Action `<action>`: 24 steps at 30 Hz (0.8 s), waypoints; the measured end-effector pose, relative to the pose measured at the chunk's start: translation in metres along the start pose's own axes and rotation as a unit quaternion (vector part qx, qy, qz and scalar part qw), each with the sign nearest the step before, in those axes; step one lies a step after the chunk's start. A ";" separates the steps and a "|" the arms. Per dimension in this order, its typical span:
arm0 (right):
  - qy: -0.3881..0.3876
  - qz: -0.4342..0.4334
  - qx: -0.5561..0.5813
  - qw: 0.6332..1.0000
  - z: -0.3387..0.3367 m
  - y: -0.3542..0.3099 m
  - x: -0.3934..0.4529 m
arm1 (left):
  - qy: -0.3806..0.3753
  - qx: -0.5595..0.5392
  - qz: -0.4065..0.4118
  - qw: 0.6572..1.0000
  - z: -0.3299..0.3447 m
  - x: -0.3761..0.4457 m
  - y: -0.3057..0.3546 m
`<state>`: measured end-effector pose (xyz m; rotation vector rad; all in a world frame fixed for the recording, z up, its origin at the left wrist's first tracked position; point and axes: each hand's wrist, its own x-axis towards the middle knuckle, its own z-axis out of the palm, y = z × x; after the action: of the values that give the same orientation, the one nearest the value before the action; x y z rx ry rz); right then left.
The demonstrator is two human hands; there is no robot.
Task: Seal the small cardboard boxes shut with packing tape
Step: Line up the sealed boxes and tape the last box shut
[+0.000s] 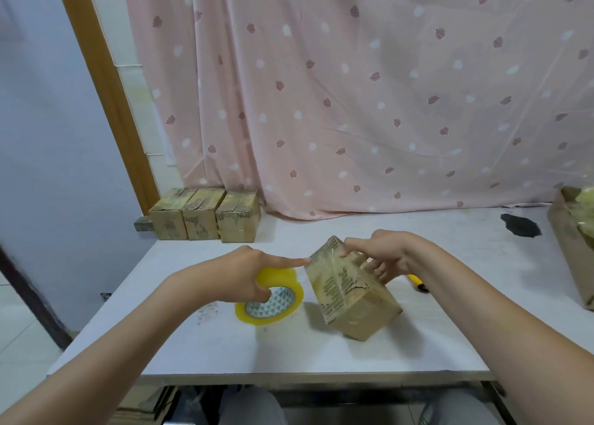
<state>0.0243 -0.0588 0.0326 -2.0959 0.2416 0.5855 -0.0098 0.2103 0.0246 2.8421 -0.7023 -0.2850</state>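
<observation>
**Tape wrap on a tilted box: pressing the strip down**

Box [350, 291] sits near the middle of the counter [199, 344], tipped up on one lower edge. I hold it with my right hand [385, 252], fingers curled over its top edge from the far side. My left hand [244, 272] holds the yellow tape roll [271, 297] with thumb and lower fingers, while its index finger [291, 261] stretches out straight to touch the box's upper left corner.

Procedure, as I judge it:
1. Keep the right-hand hold firm so the box does not rock.
2. Press the strip flat at the corner before pulling more tape.
3. Keep the roll close to the box so the tape stays taut.

Condition of the box: brown, worn cardboard, torn printed flaps, glossy tape already across its upper face. Three similar boxes [205, 214] stand in a row at the counter's far left corner.
</observation>
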 end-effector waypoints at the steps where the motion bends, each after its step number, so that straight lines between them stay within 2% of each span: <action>1: -0.013 0.006 0.025 1.000 -0.001 0.005 0.001 | 0.003 0.000 0.001 1.000 0.000 0.001 0.002; 6: -0.080 0.025 0.144 0.986 -0.005 0.027 0.007 | -0.012 0.010 0.010 1.000 0.003 0.013 0.016; 10: -0.088 0.034 0.180 0.979 -0.009 0.035 0.010 | -0.026 0.042 0.015 0.999 0.000 0.025 0.028; 13: -0.044 0.023 0.107 0.993 -0.014 0.029 0.004 | -0.029 0.051 0.015 0.998 -0.001 0.029 0.037; 15: 0.005 -0.003 -0.008 1.000 -0.018 0.018 -0.002 | -0.025 0.044 0.021 0.998 0.003 0.034 0.040; 18: 0.086 -0.043 -0.189 0.977 -0.010 -0.002 -0.018 | -0.018 0.039 0.032 0.999 0.009 0.042 0.045; 20: 0.075 -0.046 -0.246 0.965 0.001 -0.014 -0.027 | -0.010 0.047 0.033 0.998 0.009 0.045 0.048; 22: 0.070 -0.034 -0.279 0.957 0.009 -0.016 -0.026 | -0.004 0.047 0.027 0.999 0.007 0.044 0.046; 24: 0.055 -0.016 -0.216 0.975 0.010 -0.010 -0.020 | -0.001 0.023 0.022 1.000 0.007 0.039 0.039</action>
<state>0.0074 -0.0458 0.0451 -2.5533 0.1504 0.5364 0.0058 0.1570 0.0220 2.8651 -0.7792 -0.2677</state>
